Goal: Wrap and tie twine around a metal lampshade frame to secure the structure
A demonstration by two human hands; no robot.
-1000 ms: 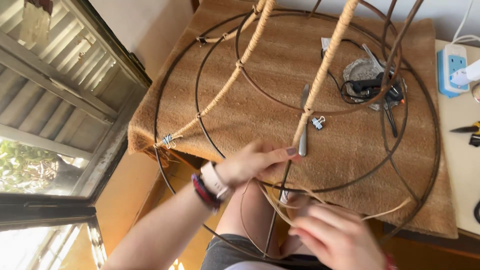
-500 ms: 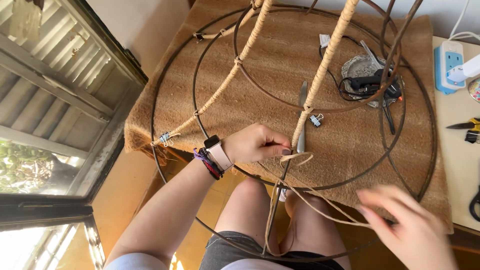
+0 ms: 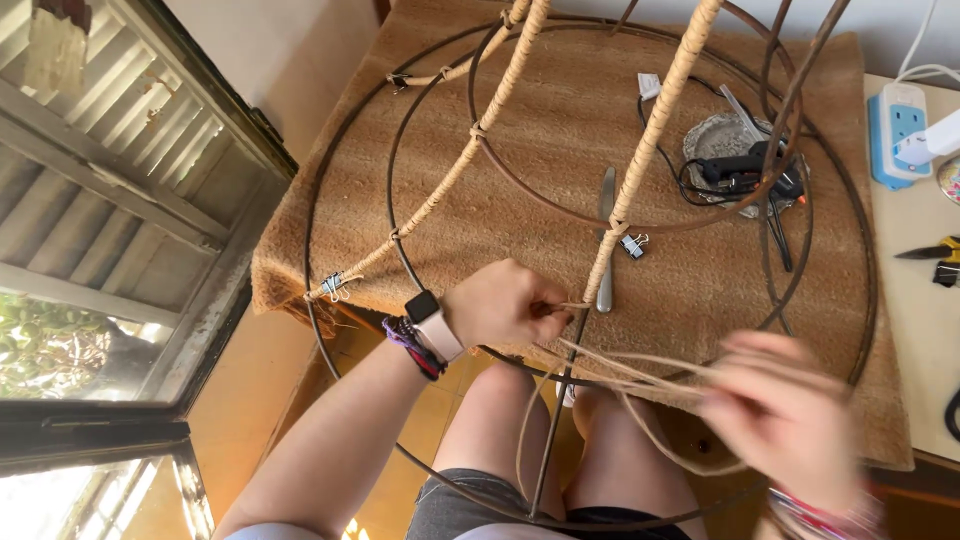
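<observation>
Head view, looking down over bare knees.

- Wire frame (image 3: 420, 130): dark metal rings and ribs, domed, resting on a brown mat (image 3: 560, 130) spread over the desk; near rim overhanging the desk's near edge, above the lap.
- Two ribs wrapped in pale cane strip (image 3: 655, 120); wrapping on the right-hand rib ending near the mat's near edge, at the left fingertips.
- Left hand (image 3: 500, 303): clenched, pinching the cane strip against the rib just past the mat's near edge; watch and braided bands on the wrist.
- Right hand (image 3: 785, 415): blurred, off the desk's near right corner, closed on loose strands of cane (image 3: 640, 368) stretched taut from the pinch point; exact finger hold not readable.
- Slack cane loops hanging below the strands, between the knees.
- Binder clip (image 3: 634, 245) on the wrapped rib, mid-mat; a second clip (image 3: 333, 285) on the rim at the mat's near left corner.
- Table knife (image 3: 606, 240) flat on the mat, just beside the wrapped rib.
- Small dish with black cables (image 3: 735, 165), toward the mat's far right.
- Blue power strip (image 3: 898, 125) at the desk's far right edge; pliers (image 3: 935, 255) nearer along the same edge.
- Louvred window (image 3: 100, 200) to the left of the desk.
</observation>
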